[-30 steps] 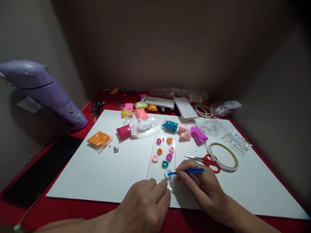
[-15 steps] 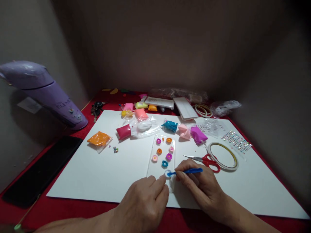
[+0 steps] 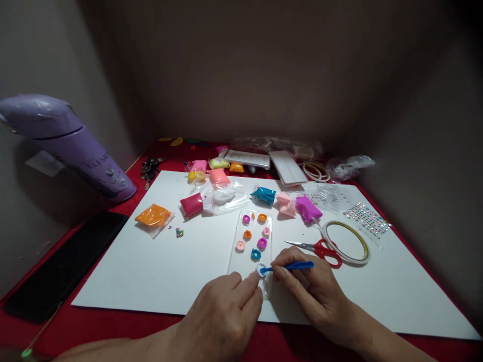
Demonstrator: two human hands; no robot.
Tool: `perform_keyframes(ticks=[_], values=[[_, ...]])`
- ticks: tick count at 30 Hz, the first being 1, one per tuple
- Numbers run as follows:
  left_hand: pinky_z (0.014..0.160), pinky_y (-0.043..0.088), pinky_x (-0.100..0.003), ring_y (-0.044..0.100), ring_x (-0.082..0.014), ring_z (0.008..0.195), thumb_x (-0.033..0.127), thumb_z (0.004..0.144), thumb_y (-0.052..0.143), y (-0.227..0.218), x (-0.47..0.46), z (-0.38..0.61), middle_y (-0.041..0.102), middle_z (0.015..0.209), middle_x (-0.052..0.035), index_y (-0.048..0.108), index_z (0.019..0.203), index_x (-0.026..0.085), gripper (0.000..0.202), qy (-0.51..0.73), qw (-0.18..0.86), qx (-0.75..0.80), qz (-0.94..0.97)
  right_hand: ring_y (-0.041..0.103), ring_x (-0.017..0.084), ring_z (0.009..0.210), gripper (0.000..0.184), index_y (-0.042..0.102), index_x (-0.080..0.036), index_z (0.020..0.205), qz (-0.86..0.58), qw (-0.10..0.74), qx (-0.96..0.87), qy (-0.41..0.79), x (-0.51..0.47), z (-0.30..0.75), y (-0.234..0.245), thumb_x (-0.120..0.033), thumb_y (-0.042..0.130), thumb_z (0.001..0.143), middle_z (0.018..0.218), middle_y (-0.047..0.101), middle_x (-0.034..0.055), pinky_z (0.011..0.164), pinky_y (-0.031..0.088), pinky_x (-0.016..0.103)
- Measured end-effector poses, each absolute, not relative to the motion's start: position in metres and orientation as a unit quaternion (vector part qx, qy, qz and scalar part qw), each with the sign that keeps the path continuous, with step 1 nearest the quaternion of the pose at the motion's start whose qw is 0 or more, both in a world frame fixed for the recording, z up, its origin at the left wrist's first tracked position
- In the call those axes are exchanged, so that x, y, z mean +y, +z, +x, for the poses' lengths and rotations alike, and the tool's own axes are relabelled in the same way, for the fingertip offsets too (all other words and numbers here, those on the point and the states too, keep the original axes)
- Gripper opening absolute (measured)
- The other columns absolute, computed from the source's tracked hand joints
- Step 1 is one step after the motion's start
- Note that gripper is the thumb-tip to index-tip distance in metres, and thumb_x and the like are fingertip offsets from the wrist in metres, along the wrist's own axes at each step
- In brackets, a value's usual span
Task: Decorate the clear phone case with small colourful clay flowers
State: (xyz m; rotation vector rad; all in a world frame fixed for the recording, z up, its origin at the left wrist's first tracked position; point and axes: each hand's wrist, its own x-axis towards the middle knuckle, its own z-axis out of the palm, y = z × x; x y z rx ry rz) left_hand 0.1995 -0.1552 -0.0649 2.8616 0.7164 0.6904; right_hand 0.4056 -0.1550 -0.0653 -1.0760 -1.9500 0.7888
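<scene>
My right hand (image 3: 315,291) pinches a slim blue clay modelling tool (image 3: 296,265), its tip resting on a small white clay piece (image 3: 259,270). That piece lies near the close end of a clear phone case (image 3: 233,251). Curled and seen from the back, my left hand (image 3: 226,311) has its fingertips beside the white clay; whether they grip it or the case is hidden. Farther up the case sit several small clay flowers, among them a teal flower (image 3: 256,254), an orange flower (image 3: 262,217) and a pale pink flower (image 3: 240,246).
Red-handled scissors (image 3: 326,253) and a tape roll (image 3: 368,255) lie right of the case. Behind it are clay packets, including a teal packet (image 3: 264,196) and a purple packet (image 3: 308,208). A gem sticker sheet (image 3: 368,220), black phone (image 3: 68,266) and purple bottle (image 3: 90,156) stand farther out.
Almost nothing differs. The blue tool has shifted very slightly in my right hand, its tip still at the white clay; my left hand stays in place.
</scene>
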Motion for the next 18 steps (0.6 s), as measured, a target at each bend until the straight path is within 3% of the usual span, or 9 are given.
perform_keyframes(ticks=[18], values=[[0.047, 0.041, -0.027, 0.046, -0.0151, 0.056, 0.002, 0.085, 0.038, -0.0648, -0.1546, 0.2006, 0.063, 0.08, -0.0099, 0.056, 0.083, 0.012, 0.021, 0.227, 0.049, 0.241, 0.942, 0.055, 0.013, 0.063, 0.01, 0.054, -0.02, 0.091, -0.42, 0.393, -0.765, 0.288, -0.1548, 0.4055, -0.0646, -0.014, 0.046, 0.092, 0.074, 0.058, 0.0003, 0.058, 0.042, 0.027]])
